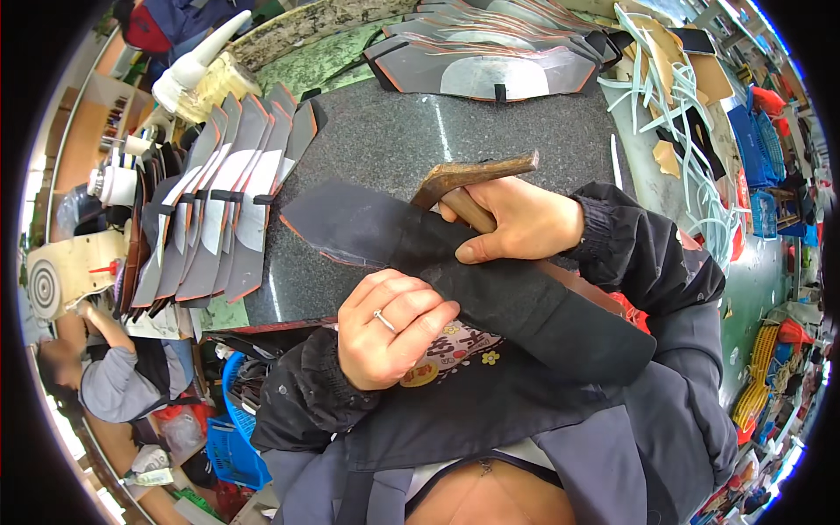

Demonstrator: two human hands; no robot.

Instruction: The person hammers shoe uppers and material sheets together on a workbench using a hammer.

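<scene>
A long black boot-upper piece (pixel 516 293) with an orange-edged, pointed end slants across in front of me, above the worktable's near edge. My left hand (pixel 391 328), a ring on one finger, is closed at its lower edge; the fingertips are partly hidden. In my right hand (pixel 516 219) is a hammer (pixel 472 175) with a wooden handle and a long, worn brown head. The right thumb presses on top of the black piece while the fingers wrap the handle. A brown strip shows under the piece beside my right wrist.
Overlapping grey upper pieces (pixel 232 188) stand in a row at left, with another stack (pixel 490 74) at the far edge of the dark stone slab (pixel 367 131). Pale strips (pixel 674 114) tangle at right. A person (pixel 131 376) sits at lower left near a blue basket (pixel 232 446).
</scene>
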